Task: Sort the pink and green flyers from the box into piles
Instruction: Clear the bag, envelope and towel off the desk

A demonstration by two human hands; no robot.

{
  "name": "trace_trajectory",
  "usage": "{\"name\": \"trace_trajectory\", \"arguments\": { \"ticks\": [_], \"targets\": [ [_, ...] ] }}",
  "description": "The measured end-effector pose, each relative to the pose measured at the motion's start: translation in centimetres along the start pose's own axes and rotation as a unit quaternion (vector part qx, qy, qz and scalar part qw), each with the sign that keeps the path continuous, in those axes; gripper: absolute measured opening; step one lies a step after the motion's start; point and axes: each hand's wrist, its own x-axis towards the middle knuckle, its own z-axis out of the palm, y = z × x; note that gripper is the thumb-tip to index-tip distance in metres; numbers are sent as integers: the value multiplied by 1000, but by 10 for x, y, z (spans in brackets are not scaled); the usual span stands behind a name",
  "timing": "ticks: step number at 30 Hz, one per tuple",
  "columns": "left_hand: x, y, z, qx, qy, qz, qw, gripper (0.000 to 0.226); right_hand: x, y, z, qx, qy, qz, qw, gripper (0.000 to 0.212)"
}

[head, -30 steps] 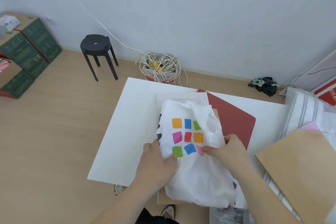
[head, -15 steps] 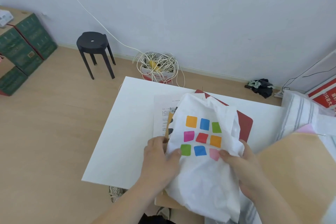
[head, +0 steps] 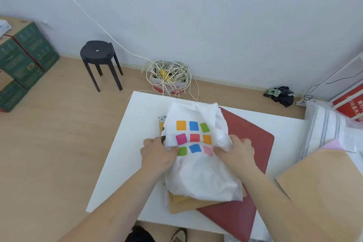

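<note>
A white plastic bag (head: 200,173) printed with coloured squares lies on a stack of papers on the white table (head: 121,155). My left hand (head: 157,153) grips the bag's left side and my right hand (head: 233,152) grips its right side, fingers curled into the plastic. Under the bag sit a brown envelope (head: 188,205) and yellow sheets, on top of a dark red mat (head: 253,139). A brown cardboard box flap (head: 322,188) stands at the right, with a pink sheet (head: 334,144) peeking behind it. No green flyer is visible.
A black stool (head: 98,55) and a carton of tangled white cable (head: 169,76) stand beyond the table. Green boxes (head: 21,61) are stacked at the far left. A striped cloth (head: 322,124) and a red box (head: 347,102) lie at the right.
Both hands have carried the bag forward onto the table, over the papers and red mat. The printed white sheet seen earlier is now covered by the bag.
</note>
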Motion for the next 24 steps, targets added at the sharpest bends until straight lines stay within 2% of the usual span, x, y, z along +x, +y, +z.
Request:
{"name": "trace_trajectory", "arguments": {
  "ticks": [1, 3, 5, 7, 10, 14, 16, 19, 21, 23, 24],
  "targets": [
    [2, 0, 1, -28, -4, -5, 1000, 50, 1, 1, 5, -22, 5, 4, 1000, 45],
    [1, 0, 1, -187, -26, -43, 981, 45, 2, 4, 7, -6, 2, 14, 1000, 42],
    [-2, -1, -2, -292, -59, -82, 951, 53, -3, 4, 3, 81, -20, 52, 995, 46],
    [0, -6, -4, -328, -104, -106, 933, 62, -12, 5, 0, 155, -33, 70, 985, 52],
    [-9, 1, -7, -282, -176, -49, 942, 51, -23, 8, -1, 197, -43, 72, 977, 46],
    [-35, 28, -5, -190, -149, 52, 969, 37, -41, 24, -12, 275, -20, 110, 955, 55],
    [-44, 46, 2, -170, -170, 86, 967, 36, -51, 42, -19, 309, 8, 128, 942, 59],
    [-47, 72, 20, -142, -227, 123, 955, 43, -61, 72, -34, 358, 67, 145, 920, 52],
    [-34, 79, 36, -103, -248, 130, 954, 51, -64, 84, -39, 355, 79, 153, 919, 54],
    [-19, 77, 52, -33, -224, 134, 965, 51, -62, 92, -31, 292, 68, 174, 938, 72],
    [-12, 73, 58, 6, -200, 137, 970, 49, -61, 94, -27, 268, 50, 182, 945, 72]
  ]
}}
